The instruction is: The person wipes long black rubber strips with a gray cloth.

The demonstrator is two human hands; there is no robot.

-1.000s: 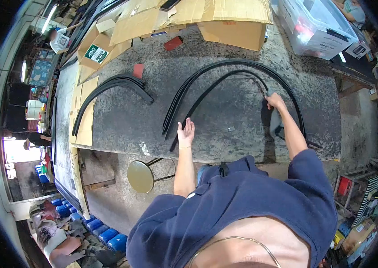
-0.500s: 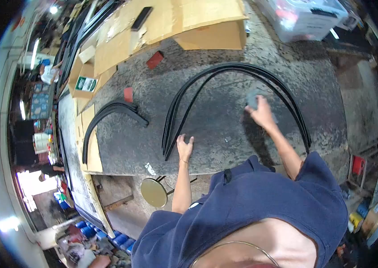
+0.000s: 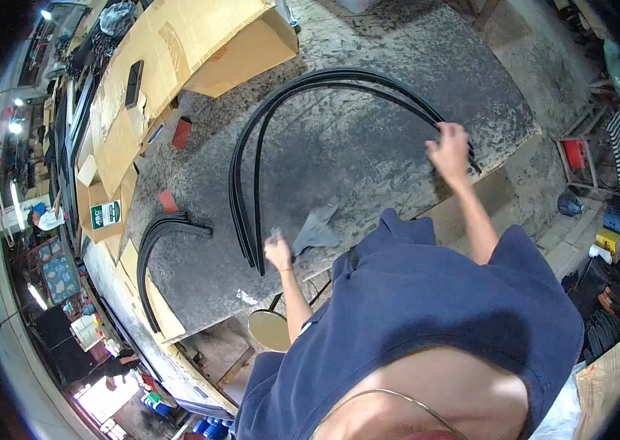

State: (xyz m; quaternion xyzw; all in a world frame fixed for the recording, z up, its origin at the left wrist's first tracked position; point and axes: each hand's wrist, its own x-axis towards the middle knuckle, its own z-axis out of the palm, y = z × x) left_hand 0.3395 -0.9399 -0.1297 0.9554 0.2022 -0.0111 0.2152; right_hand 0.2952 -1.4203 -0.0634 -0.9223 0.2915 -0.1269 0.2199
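Observation:
Long black strips (image 3: 332, 75) lie bent into a tall arch on the dark worktop (image 3: 376, 169). At the arch's right end is my right hand (image 3: 450, 152), its fingers curled over the strips near their tips. My left hand (image 3: 278, 253) is closed beside the left ends of the arch, with a bit of grey cloth showing at its fingers. The rest of the grey cloth (image 3: 317, 232) lies crumpled on the worktop just right of that hand. A shorter bundle of curved black strips (image 3: 150, 242) rests further left.
Cardboard (image 3: 170, 44) with a black phone-like object (image 3: 134, 84) covers the back left. Two red pieces (image 3: 182, 133) lie near it. An open box (image 3: 97, 196) stands at the left edge. A round stool (image 3: 269, 329) is below the front edge.
My right hand has gone from the grey cloth to the arch's right end. The cloth is now by my left hand, which has closed. The view has turned and shifted right.

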